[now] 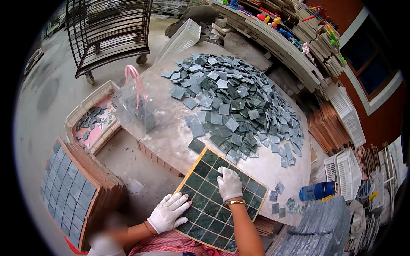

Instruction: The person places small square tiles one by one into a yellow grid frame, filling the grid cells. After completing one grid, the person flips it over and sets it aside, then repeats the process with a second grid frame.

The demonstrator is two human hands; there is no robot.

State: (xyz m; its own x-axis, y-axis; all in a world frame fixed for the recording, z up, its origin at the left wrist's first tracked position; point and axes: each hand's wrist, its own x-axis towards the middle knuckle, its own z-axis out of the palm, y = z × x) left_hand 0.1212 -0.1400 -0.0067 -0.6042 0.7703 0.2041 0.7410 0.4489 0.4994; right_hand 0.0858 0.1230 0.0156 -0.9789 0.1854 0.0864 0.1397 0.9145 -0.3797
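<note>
A square yellow-edged frame (191, 173) filled with dark green square tiles lies at the near edge of a dusty stone table (171, 132). My left hand (168, 212), in a white glove, rests flat with fingers spread on the frame's near left side. My right hand (229, 184), also in a white glove, presses down on the tiles in the frame's middle, fingers curled, a gold bangle at the wrist. A big heap of loose grey-green square tiles (235, 98) covers the table beyond the frame.
A clear plastic bag with pink handles (136, 104) stands at the table's left edge. A stack of tile-filled boards (72, 187) and a white crate (92, 117) sit on the floor at left. A blue bottle (318, 190) lies at right; a wheeled metal rack (111, 34) stands behind.
</note>
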